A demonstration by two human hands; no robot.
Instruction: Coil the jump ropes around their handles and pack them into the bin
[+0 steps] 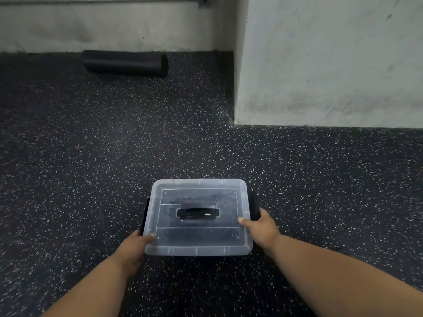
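1. Bin (pixel 198 247) of clear plastic sits on the speckled floor (pixel 91 156), its lid (pixel 199 195) on, black carry handle (pixel 198 213) at the middle.
2. I see dark shapes through the lid; I cannot tell if they are ropes.
3. My left hand (pixel 135 245) grips the near-left corner, thumb on the lid.
4. My right hand (pixel 261 227) grips the right edge, thumb on top, fingers curled at a black latch (pixel 253 205).
5. Far off, a black roller (pixel 124 63) lies along the wall (pixel 114 30).
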